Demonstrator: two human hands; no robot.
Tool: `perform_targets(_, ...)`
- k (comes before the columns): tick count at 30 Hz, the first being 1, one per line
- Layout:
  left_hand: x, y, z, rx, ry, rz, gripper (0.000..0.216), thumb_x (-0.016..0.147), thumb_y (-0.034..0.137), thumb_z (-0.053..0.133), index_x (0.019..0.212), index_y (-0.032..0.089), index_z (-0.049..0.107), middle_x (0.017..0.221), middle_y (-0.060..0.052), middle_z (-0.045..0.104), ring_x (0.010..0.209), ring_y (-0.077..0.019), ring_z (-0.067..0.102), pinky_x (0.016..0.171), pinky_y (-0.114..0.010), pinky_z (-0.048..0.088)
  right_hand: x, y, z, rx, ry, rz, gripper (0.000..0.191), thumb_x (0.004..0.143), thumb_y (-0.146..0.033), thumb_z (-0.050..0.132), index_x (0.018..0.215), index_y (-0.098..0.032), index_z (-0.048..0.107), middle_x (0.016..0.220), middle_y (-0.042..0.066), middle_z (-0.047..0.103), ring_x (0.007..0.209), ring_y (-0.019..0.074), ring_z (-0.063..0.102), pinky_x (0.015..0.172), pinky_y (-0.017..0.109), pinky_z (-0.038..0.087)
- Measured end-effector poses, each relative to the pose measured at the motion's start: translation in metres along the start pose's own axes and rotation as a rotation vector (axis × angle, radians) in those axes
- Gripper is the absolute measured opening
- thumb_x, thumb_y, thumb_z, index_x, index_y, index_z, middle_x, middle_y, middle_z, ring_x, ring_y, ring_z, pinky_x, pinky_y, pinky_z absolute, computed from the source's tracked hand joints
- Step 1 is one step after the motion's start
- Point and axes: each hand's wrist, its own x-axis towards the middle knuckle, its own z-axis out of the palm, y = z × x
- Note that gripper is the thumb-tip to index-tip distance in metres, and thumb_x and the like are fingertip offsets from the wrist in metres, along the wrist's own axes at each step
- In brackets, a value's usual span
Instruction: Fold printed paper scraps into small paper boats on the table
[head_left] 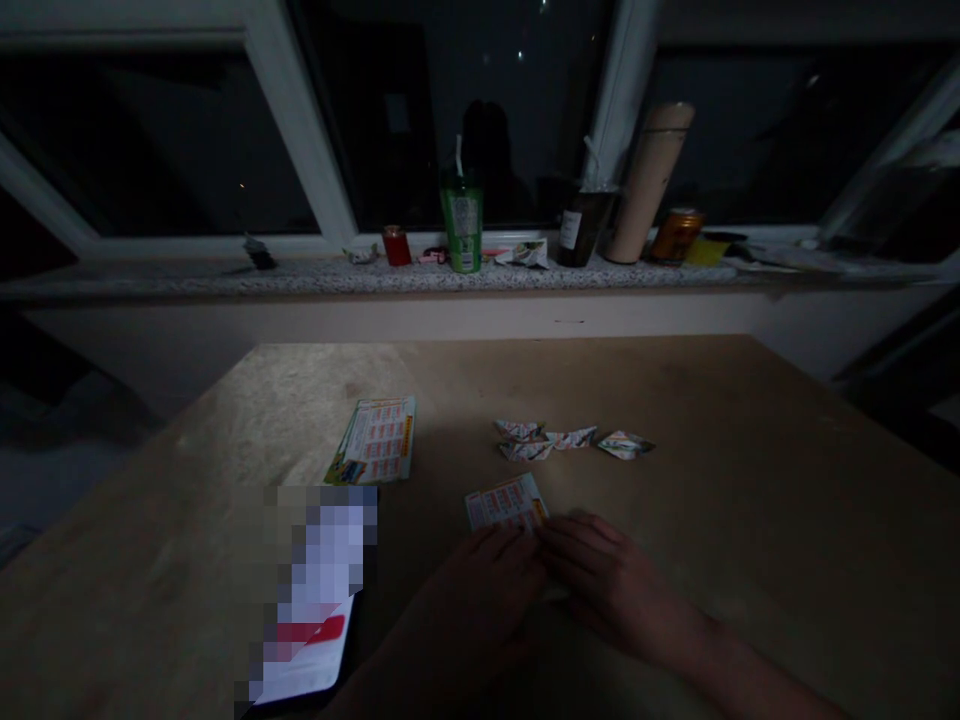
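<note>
A small printed paper sheet (pixel 506 500) lies on the table in front of me, its near part covered by my hands. My left hand (pixel 491 580) rests over the near left side of the sheet, fingers bent down onto it. From the right, my right hand (pixel 611 575) closes on the sheet's near right corner, its fingers together and touching the left hand's fingertips. The thumbs are hidden in shadow. Just beyond the sheet sit several small folded paper boats (pixel 571 438), made of similar printed paper.
A stack of printed sheets (pixel 379 440) lies left on the wooden table (pixel 750 480). Nearer me is a lit tablet or phone (pixel 307 660), partly pixelated. The windowsill (pixel 300 280) holds a green cup (pixel 464 225), a dark cup (pixel 579 230), a tall flask (pixel 649 185) and a can (pixel 677 236).
</note>
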Motion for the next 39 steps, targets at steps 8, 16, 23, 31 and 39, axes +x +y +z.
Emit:
perform_targets(8,0.004,0.004,0.001,0.049,-0.087,-0.012,0.049,0.083,0.024,0.063,0.13,0.017,0.048,0.138,-0.009,0.049,0.125,-0.026,0.044,0.103,-0.042,0.036,-0.026,-0.002,-0.013,-0.064,-0.014,0.095,0.036,0.083,-0.015,0.054,0.119,-0.014,0.059,0.122,0.01,0.062,0.114,0.0253,0.054,0.099,0.041,0.041)
perform_targets(16,0.007,0.0,0.017,0.066,-0.083,0.085,0.051,0.085,0.014,0.053,0.135,0.022,0.043,0.142,-0.005,0.046,0.128,-0.0216,0.043,0.105,-0.042,0.035,-0.046,-0.008,-0.019,-0.03,-0.005,0.175,0.038,0.083,-0.018,0.054,0.122,-0.014,0.058,0.122,0.011,0.062,0.114,0.0246,0.054,0.099,0.041,0.04)
perform_targets(23,0.008,-0.005,0.026,0.105,-0.116,0.148,0.062,0.079,0.008,0.051,0.138,0.022,0.039,0.146,-0.004,0.039,0.13,-0.0213,0.04,0.106,-0.041,0.035,-0.055,-0.013,-0.025,0.055,-0.04,0.218,0.041,0.083,-0.024,0.059,0.123,-0.014,0.056,0.127,0.011,0.058,0.119,0.0235,0.048,0.104,0.039,0.033)
perform_targets(31,0.009,-0.011,0.042,0.151,-0.021,0.169,0.066,0.082,0.011,0.053,0.142,0.031,0.033,0.151,-0.003,0.031,0.136,-0.0268,0.029,0.108,-0.048,0.03,-0.064,-0.015,-0.03,0.109,-0.03,0.287,0.039,0.082,-0.024,0.06,0.121,-0.015,0.057,0.126,0.01,0.057,0.119,0.0227,0.047,0.102,0.038,0.033)
perform_targets(39,0.006,-0.008,0.037,0.015,0.009,0.055,0.069,0.087,0.02,0.055,0.147,0.025,0.021,0.146,-0.007,0.039,0.13,-0.0253,0.039,0.104,-0.044,0.037,-0.057,-0.01,-0.039,0.187,0.027,0.298,0.023,0.089,-0.026,0.056,0.11,-0.019,0.061,0.113,0.008,0.063,0.109,0.0206,0.052,0.097,0.038,0.035)
